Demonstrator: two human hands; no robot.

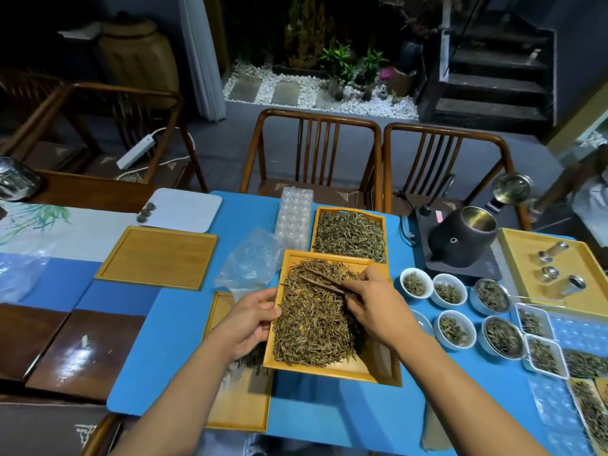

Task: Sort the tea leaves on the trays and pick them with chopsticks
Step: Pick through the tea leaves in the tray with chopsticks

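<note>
A yellow wooden tray (pixel 368 373) heaped with brown tea leaves (pixel 312 324) lies in front of me on the blue mat. My left hand (pixel 250 319) grips its left edge. My right hand (pixel 375 306) holds dark wooden chopsticks (pixel 324 279), whose tips lie flat on the leaves near the tray's far end. Behind it stands a second tray (pixel 381 216) filled with greener tea leaves (pixel 350 236). A third yellow tray (pixel 237 409) lies partly under the front tray, with a few leaves showing on it.
An empty wooden tray (pixel 158 256) and a crumpled plastic bag (pixel 250 261) lie at left, and a clear plastic mould (pixel 294 217) stands behind. At right are white cups of tea (pixel 449 289), a black kettle (pixel 464 235) and small dishes. Two chairs (pixel 316 149) stand beyond the table.
</note>
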